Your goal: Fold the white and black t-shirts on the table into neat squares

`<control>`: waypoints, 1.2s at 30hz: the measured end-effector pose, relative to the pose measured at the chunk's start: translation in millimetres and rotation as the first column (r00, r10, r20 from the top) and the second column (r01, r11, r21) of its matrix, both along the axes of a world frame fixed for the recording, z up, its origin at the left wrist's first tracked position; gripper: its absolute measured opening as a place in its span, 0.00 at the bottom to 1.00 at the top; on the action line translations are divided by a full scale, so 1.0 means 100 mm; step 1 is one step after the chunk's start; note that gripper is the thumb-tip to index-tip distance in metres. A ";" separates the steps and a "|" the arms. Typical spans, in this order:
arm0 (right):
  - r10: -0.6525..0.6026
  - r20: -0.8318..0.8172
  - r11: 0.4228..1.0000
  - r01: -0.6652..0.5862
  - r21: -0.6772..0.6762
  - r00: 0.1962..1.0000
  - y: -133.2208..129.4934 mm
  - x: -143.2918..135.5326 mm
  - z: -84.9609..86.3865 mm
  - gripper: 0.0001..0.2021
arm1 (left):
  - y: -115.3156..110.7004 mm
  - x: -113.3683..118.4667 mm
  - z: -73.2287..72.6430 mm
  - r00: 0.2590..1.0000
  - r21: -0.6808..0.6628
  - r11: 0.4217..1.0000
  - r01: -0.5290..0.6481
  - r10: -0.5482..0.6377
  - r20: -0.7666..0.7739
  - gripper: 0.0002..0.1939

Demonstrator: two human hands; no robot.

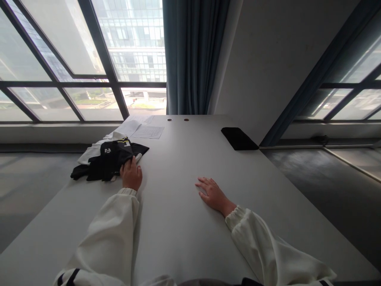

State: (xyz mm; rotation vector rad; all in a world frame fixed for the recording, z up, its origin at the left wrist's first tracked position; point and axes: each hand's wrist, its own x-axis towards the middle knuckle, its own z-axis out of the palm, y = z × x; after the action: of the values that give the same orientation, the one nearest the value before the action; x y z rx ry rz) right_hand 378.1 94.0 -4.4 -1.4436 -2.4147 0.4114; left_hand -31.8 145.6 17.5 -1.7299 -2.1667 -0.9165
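Observation:
My left hand (131, 174) is at the near right edge of a crumpled black garment (102, 165), its curled fingers holding the cloth. The garment bears a small white emblem, a white mark and a yellow stripe. White cloth (86, 156) lies under and behind it. My right hand (212, 194) lies palm down on the white table (175, 234), fingers spread, with nothing in it.
A flat, folded black cloth (239, 138) lies at the table's far right edge. Printed paper sheets (149, 132) lie beyond the garments. Two round holes pierce the far end of the table. A blue curtain (193, 59) and windows stand behind.

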 end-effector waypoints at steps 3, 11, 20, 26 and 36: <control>0.006 -0.004 1.000 -0.006 0.009 1.000 0.00 0.00 0.00 0.24 | -0.07 0.42 0.03 0.990 -0.065 0.988 0.139 -0.141 -0.025 0.31; 0.001 -0.057 1.000 0.000 0.026 0.998 0.00 0.02 -0.02 0.23 | -0.60 1.43 0.17 0.730 -0.244 0.708 0.663 -0.683 0.003 0.27; -0.009 -0.233 0.999 0.017 0.031 0.972 -0.01 0.05 0.03 0.20 | -0.76 1.17 0.19 0.621 -0.260 0.590 0.764 -0.782 0.051 0.22; 0.136 -0.279 0.990 -0.143 -0.003 0.951 -0.11 -0.02 0.15 0.21 | -0.72 0.64 0.02 0.928 -0.459 0.828 0.323 -0.373 -0.018 0.23; 0.029 -0.184 0.994 -0.009 0.107 0.982 -0.23 -0.53 0.07 0.13 | -0.62 0.73 -0.06 0.879 -0.407 0.790 0.458 -0.472 0.073 0.08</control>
State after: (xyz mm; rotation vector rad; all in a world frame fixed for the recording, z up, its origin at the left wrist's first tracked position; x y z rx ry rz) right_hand 325.0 70.8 2.7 -1.2789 -2.2678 0.3972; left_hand 40.8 83.4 11.5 -2.5473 -2.0498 -0.5220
